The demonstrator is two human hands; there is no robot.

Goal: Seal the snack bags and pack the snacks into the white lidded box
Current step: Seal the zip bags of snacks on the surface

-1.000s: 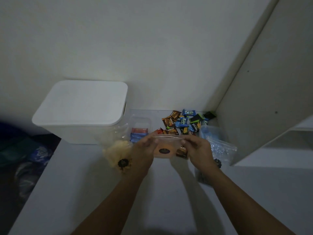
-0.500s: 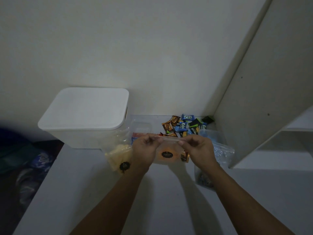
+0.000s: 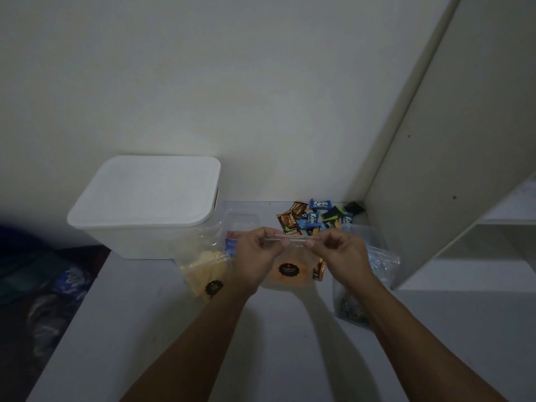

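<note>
A clear zip bag of orange snacks [image 3: 290, 272] with a black label hangs upright over the white table, held by its top strip. My left hand [image 3: 255, 256] pinches the strip's left end and my right hand [image 3: 338, 252] pinches its right end. To the left lies a clear bag of pale yellow snacks [image 3: 207, 271] with a black label. The white lidded box [image 3: 145, 204] stands at the back left, lid on. Several small wrapped snacks [image 3: 313, 219] are piled against the wall behind my hands.
A clear bag with dark contents [image 3: 352, 309] lies under my right forearm, with another crumpled clear bag [image 3: 383, 262] beside it. A white shelf unit [image 3: 464, 169] closes the right side. The table's left edge [image 3: 66, 329] drops to cluttered dark floor.
Both hands have raised the orange snack bag off the table and now grip its top strip closer together, fingertips pinched along the seal.
</note>
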